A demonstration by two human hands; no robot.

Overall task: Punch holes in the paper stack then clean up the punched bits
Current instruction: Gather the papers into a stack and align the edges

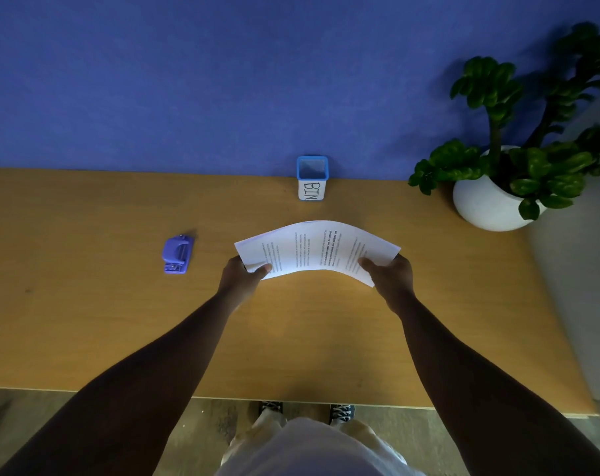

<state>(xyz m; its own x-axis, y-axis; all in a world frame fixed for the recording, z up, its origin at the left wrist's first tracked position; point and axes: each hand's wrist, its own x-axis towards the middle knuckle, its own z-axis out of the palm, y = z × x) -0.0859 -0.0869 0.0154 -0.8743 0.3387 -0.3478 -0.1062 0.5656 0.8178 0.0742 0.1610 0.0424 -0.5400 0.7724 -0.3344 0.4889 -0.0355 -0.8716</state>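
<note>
A: Figure 1, head view. What do the 2 hands hold?

B: A thin stack of white printed paper sheets (317, 249), bowed upward in the middle. The left hand (238, 280) pinches its left end, thumb on top of the print and fingers hidden beneath. The right hand (391, 274) pinches its right end in the same way, thumb on top.

A: Where is the stack, taking the small blue-rimmed square cup with the white label lettered "BIN" (312, 178) as landmark?

B: Nearer the person than the cup and roughly in line with it, apart from it. Whether the stack's edge touches the table cannot be told.

A: And the punch?

B: The small purple plastic hole punch (177, 254) lies on the tan wooden table (85, 304), well to the left of the cup and nearer the person, apart from the left hand.

A: What else is shown?

B: The cup stands at the table's far edge against the blue felt wall panel (223, 80). To the right of the cup, a leafy green plant in a round white pot (487, 201) sits at the table's right end. Below the near edge, 2 dark laced shoes (341, 412) stand on the floor.
</note>
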